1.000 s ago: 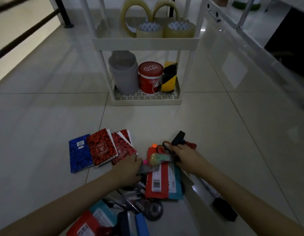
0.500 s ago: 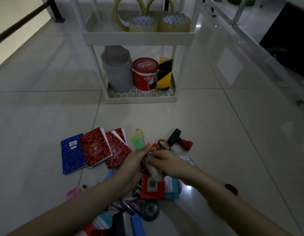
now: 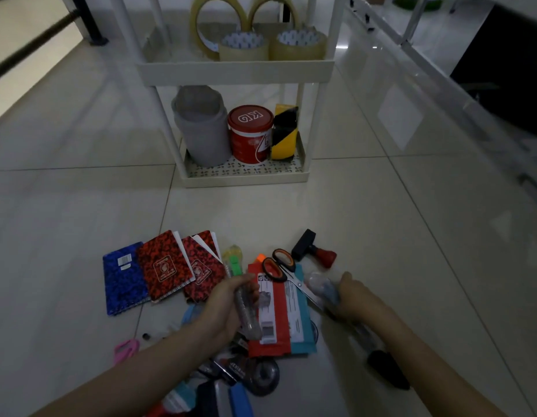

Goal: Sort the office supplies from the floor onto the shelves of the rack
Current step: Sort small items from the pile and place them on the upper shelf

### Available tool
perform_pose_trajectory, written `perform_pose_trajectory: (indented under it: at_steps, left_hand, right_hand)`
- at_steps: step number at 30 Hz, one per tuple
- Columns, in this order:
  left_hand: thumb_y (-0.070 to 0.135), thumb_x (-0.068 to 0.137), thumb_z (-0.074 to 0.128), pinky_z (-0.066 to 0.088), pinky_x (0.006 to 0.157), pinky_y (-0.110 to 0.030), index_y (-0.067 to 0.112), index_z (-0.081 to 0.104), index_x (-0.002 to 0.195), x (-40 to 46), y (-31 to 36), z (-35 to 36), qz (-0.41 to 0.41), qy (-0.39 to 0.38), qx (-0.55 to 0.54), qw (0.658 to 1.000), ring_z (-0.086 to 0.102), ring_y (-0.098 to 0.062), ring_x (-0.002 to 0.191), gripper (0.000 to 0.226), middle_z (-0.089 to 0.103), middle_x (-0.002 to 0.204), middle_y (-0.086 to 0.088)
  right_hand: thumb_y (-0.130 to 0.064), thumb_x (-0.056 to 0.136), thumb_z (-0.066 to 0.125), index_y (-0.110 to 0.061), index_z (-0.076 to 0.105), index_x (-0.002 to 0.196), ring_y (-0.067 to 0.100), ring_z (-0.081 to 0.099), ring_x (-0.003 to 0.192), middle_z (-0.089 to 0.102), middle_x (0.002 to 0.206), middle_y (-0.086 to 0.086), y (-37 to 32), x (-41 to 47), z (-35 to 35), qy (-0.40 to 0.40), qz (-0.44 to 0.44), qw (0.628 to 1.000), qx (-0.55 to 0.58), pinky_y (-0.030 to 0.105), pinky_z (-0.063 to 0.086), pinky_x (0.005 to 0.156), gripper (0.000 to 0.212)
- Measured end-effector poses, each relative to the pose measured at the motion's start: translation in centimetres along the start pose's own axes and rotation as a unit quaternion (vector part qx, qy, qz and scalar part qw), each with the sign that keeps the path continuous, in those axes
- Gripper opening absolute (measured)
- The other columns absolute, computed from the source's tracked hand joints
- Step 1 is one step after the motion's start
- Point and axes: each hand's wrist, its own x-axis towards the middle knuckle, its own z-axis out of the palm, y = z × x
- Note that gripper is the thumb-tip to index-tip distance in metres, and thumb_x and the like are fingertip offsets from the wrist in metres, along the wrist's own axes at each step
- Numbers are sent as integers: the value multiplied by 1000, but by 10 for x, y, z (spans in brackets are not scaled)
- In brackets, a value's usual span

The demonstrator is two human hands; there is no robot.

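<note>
1. Down on the tiled floor [image 3: 381, 236], the left hand [image 3: 228, 305] has its fingers curled round a clear plastic packet of highlighters [image 3: 241, 291], whose green and yellow caps stick out above the fist.
2. Off to the side, the right hand [image 3: 351, 299] grips a clear, crumpled plastic wrapper [image 3: 322, 288]; its fingers are closed on it, though blur hides what the wrapper contains.
3. Between the hands lie orange-handled scissors [image 3: 279, 267] on top of a red card pack [image 3: 270, 314] and a teal one [image 3: 301, 314].
4. A black-and-red rubber stamp [image 3: 313, 249] sits just beyond the scissors.
5. Left of the pile, one blue notebook [image 3: 122, 278] and two red notebooks [image 3: 165, 267] overlap in a row.
6. Ahead stands the white rack [image 3: 235, 72]: tape rolls [image 3: 243, 46] on the upper shelf, and on the bottom one a grey bin [image 3: 202, 124], a red tub [image 3: 250, 132] and yellow-black hazard tape [image 3: 283, 132].
</note>
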Motion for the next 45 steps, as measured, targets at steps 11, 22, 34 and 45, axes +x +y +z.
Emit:
perform_pose_trajectory:
  at_steps: [11, 22, 34, 45]
  left_hand:
    - [40, 84, 54, 46, 78, -31, 11, 56, 94, -11, -3, 19, -5, -12, -7, 1000, 56, -21, 79, 31, 57, 80, -9]
    - [13, 82, 59, 44, 65, -29, 7, 62, 71, -2, -2, 1, -29, 11, 36, 999, 57, -20, 64, 13, 61, 67, -8]
    - [19, 89, 57, 46, 38, -16, 8, 55, 74, 10, 8, -12, 46, 34, 1, 998, 53, -6, 34, 18, 58, 44, 2]
    - [51, 55, 79, 55, 82, -38, 7, 68, 101, 11, 9, -10, 29, -104, -25, 994, 68, -28, 86, 64, 69, 101, -17]
  right_hand:
    - [-8, 93, 50, -4, 44, 121, 28, 65, 93, 60, 104, 15, -52, -51, -41, 70, -125, 977, 157, 34, 53, 74, 29]
    - [-24, 98, 41, -9, 41, 135, 26, 55, 113, 53, 129, 13, -87, -89, -10, -53, -343, 938, 9, 32, 45, 92, 39]
    - [-7, 93, 46, -3, 44, 121, 28, 55, 111, 53, 123, 16, -42, 2, 14, 60, -162, 984, -28, 34, 46, 89, 28]
    - [-2, 87, 60, -9, 61, 92, 11, 57, 66, 58, 76, 2, -70, -41, -33, -150, -210, 891, 373, 19, 49, 55, 9]
